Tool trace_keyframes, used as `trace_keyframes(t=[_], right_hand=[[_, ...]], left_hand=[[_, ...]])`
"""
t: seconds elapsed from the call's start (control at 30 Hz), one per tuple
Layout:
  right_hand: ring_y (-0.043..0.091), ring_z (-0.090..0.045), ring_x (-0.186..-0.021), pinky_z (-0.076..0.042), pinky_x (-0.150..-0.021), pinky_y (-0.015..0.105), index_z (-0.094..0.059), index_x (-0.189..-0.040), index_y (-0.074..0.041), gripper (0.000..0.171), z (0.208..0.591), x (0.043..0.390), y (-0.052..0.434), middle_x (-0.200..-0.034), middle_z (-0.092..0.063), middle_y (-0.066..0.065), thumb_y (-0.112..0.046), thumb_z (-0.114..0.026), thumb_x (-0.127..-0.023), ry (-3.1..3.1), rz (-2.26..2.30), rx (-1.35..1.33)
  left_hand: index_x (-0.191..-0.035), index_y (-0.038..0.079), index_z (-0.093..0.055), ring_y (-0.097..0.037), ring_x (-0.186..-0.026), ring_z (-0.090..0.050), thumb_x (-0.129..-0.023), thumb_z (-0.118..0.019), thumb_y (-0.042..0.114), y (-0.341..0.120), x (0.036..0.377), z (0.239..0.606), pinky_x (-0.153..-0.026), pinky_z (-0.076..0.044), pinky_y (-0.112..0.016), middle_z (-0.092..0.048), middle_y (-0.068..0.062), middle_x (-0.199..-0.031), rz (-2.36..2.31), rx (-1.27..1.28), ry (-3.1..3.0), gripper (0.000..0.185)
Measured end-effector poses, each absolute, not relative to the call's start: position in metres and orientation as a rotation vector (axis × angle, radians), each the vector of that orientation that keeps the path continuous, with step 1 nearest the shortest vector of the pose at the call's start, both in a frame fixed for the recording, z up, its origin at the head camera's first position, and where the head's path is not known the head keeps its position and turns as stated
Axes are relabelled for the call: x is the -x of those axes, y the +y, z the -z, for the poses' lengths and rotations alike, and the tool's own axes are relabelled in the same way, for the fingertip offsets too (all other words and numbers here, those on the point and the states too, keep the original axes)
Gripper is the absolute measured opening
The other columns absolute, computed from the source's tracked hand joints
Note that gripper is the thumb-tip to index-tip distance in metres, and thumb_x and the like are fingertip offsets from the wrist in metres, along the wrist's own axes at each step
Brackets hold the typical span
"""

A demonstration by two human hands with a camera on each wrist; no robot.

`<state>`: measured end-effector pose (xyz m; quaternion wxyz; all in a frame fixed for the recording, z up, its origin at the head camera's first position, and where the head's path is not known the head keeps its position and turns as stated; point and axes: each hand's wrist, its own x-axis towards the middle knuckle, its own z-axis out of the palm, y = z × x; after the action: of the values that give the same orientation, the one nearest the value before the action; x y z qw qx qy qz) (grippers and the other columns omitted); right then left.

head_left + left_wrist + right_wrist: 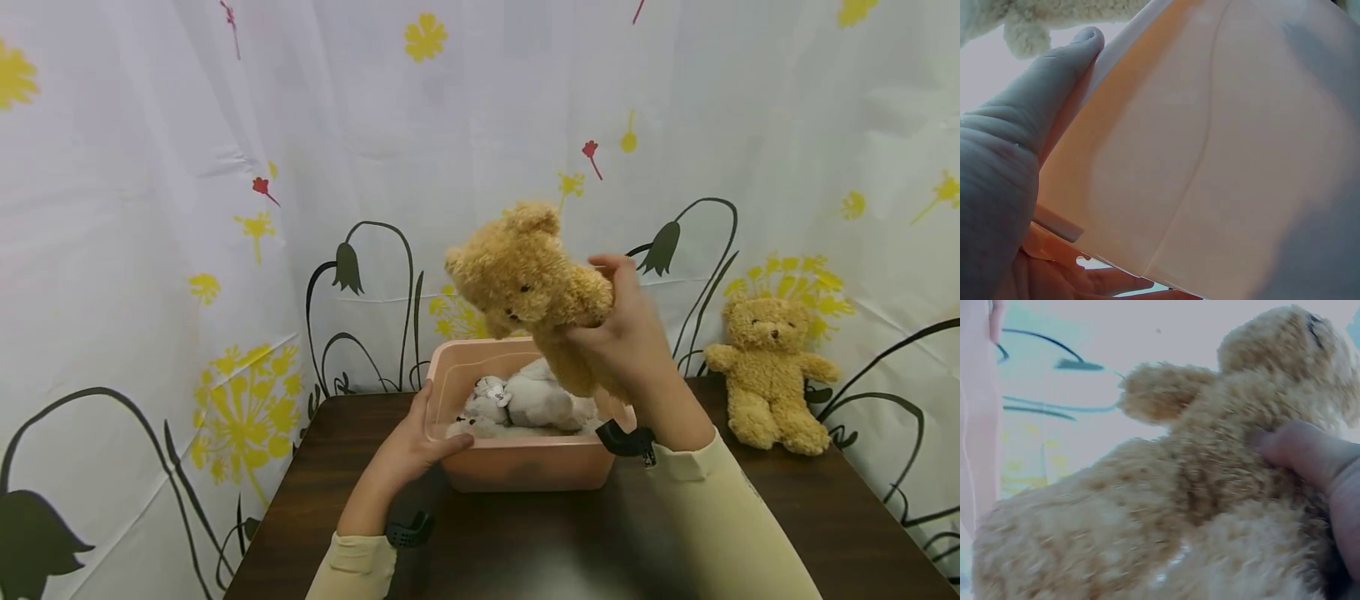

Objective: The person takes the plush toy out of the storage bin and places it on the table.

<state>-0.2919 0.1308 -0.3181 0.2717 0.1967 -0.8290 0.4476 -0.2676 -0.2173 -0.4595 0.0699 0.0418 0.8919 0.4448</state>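
A tan teddy bear [532, 287] is held up in the middle of the frame by the right hand [626, 333], above the pink tub [517, 467]. The grip of this hand is clamped around the bear's body; in the right wrist view only one finger [1310, 456] is seen pressed into the fur, and the rest of the hand is cut off at the right edge. The bear's legs are hidden behind the hand.

The tub's near left corner is held by the left hand [412, 450], with the thumb over the rim and the fingers closed on the outer wall. White plush toys [525, 400] lie inside the tub; how many there are cannot be told.

At the right of the frame a second teddy bear [768, 371] sits on the dark desk [825, 517], against the flowered curtain [225, 208].
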Motion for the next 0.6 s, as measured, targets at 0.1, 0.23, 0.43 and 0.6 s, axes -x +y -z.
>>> trace_keyframes(t=[0.1,0.23,0.43,0.6], right_hand=[[0.032,-0.069,-0.123,-0.056,-0.098,0.048,-0.051,-0.151,-0.013,0.083,0.32,0.293,0.151,-0.142,-0.067,0.015,-0.014,-0.097,-0.082,-2.078,-1.253,-0.411],[0.016,-0.067,-0.119,-0.052,-0.093,0.028,-0.062,-0.148,-0.019,0.073,0.326,0.29,0.19,-0.137,-0.068,0.006,-0.016,-0.096,-0.084,-1.951,-1.285,-0.279],[0.007,-0.062,-0.125,-0.05,-0.094,0.021,-0.064,-0.15,-0.03,0.076,0.342,0.288,0.254,-0.143,-0.063,-0.008,-0.012,-0.096,-0.084,-1.933,-1.323,-0.054],[0.013,-0.061,-0.132,-0.053,-0.098,0.026,-0.057,-0.154,-0.028,0.077,0.364,0.296,0.282,-0.15,-0.057,-0.01,-0.014,-0.093,-0.087,-1.894,-1.462,0.052]], left_hand=[[-0.178,0.026,-0.001,-0.05,-0.159,-0.038,-0.084,-0.087,0.066,-0.216,0.267,0.46,-0.121,-0.036,-0.074,-0.024,-0.026,-0.179,-1.324,-0.122,2.713,0.133],[-0.178,0.026,-0.003,-0.049,-0.157,-0.042,-0.083,-0.088,0.067,-0.212,0.268,0.463,-0.121,-0.037,-0.074,-0.029,-0.026,-0.177,-1.32,-0.13,2.73,0.133],[-0.178,0.026,-0.004,-0.048,-0.156,-0.044,-0.082,-0.088,0.067,-0.209,0.266,0.466,-0.12,-0.039,-0.072,-0.032,-0.026,-0.176,-1.317,-0.125,2.739,0.134],[-0.178,0.025,-0.004,-0.047,-0.155,-0.046,-0.081,-0.088,0.069,-0.214,0.267,0.463,-0.12,-0.039,-0.073,-0.035,-0.027,-0.174,-1.321,-0.109,2.746,0.135]])
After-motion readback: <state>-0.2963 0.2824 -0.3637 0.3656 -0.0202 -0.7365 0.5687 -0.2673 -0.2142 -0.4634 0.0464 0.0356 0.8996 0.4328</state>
